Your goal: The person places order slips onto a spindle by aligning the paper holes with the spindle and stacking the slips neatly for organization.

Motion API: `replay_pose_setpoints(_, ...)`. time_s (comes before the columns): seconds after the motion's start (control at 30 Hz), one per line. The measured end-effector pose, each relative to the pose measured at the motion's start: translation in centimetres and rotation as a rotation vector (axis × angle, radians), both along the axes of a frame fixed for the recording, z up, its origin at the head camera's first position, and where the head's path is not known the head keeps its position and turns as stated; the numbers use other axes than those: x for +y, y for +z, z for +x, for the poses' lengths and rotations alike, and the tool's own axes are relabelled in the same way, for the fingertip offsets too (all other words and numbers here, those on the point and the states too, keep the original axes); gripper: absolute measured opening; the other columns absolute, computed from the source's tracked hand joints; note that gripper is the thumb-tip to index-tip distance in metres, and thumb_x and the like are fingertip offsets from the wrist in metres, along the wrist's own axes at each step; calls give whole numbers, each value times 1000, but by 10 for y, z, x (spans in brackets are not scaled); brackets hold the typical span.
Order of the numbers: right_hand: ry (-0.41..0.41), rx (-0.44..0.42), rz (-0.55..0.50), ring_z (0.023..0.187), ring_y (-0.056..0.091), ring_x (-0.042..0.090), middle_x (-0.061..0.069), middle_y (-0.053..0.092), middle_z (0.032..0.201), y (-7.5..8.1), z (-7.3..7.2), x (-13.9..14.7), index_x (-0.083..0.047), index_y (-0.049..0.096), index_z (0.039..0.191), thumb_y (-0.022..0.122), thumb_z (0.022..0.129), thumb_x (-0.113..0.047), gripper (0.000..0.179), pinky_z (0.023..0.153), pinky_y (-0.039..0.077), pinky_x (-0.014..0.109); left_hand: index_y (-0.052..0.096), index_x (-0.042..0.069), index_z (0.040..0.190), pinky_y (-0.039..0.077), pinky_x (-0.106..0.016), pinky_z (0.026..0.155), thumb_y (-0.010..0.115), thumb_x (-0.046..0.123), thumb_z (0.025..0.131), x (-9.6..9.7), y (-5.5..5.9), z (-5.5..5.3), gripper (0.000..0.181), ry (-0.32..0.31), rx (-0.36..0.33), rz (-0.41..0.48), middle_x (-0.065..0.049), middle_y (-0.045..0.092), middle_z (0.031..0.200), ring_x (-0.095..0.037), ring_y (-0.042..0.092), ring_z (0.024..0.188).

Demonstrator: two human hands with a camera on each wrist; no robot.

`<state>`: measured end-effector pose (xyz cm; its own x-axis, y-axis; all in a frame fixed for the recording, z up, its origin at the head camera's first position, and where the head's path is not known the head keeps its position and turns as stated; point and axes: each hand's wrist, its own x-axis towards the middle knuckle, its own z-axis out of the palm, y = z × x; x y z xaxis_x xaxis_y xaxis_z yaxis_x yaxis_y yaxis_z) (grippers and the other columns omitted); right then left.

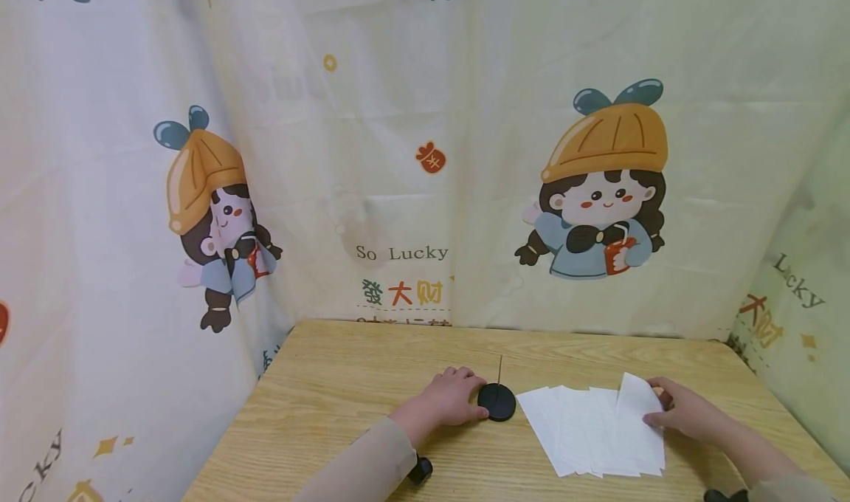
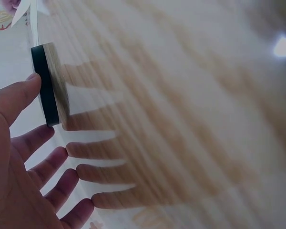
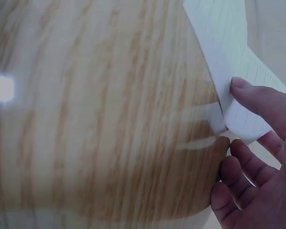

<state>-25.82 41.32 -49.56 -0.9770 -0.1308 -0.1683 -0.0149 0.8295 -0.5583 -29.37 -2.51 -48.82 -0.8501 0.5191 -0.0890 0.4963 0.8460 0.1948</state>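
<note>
A receipt spike stands upright on the table, a thin pin rising from its round black base. My left hand holds the base at its left edge. In the left wrist view the thumb and index finger of the left hand touch the black rim, and the other fingertips rest on the wood. Just right of the spike, several white paper sheets lie overlapped in a fan. My right hand pinches the rightmost sheet, its far corner raised. Faint ruled lines show on the paper in the right wrist view.
The wooden table meets a printed curtain at its back and sides. A black wrist device sits by the left sleeve, and another dark one is by the right wrist.
</note>
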Motion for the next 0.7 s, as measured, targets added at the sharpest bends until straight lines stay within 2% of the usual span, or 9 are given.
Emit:
replay_pose_setpoints(0.13, 9, 17, 11, 83, 50, 23, 9, 55, 94, 0, 0, -1, 15, 43, 131, 82, 81, -35, 80, 70, 43, 39, 57, 32, 137, 39, -43, 103, 67, 55, 89, 0, 1, 1, 55, 3, 0, 5, 4, 53, 135, -23, 47, 125)
replay_pose_setpoints(0.33, 22, 51, 25, 96, 54, 33, 19, 58, 107, -1, -2, 1, 17, 46, 128, 81, 82, -32, 75, 81, 47, 51, 56, 32, 139, 39, -42, 103, 66, 55, 90, 0, 0, 1, 55, 5, 1, -5, 4, 52, 137, -22, 46, 126)
replay_pose_setpoints(0.47, 21, 88, 18, 93, 54, 30, 15, 58, 102, -3, -3, 4, 17, 50, 123, 80, 84, -23, 63, 77, 46, 45, 55, 32, 139, 40, -42, 102, 67, 55, 89, 1, 2, 3, 55, 2, 8, -10, 4, 52, 136, -22, 47, 125)
replay_pose_setpoints(0.6, 19, 125, 48, 94, 53, 31, 14, 57, 102, -4, -3, 6, 15, 53, 118, 79, 84, -25, 59, 76, 46, 45, 55, 33, 139, 40, -42, 102, 67, 55, 89, 1, 3, 3, 56, 2, 9, -12, 5, 52, 135, -22, 47, 124)
replay_pose_setpoints(0.7, 8, 119, 26, 92, 54, 29, 14, 58, 102, -3, -1, 5, 14, 53, 117, 78, 85, -24, 55, 74, 46, 43, 54, 33, 140, 39, -42, 103, 66, 54, 90, 0, 4, 3, 56, 2, 5, -12, 4, 52, 136, -22, 46, 125)
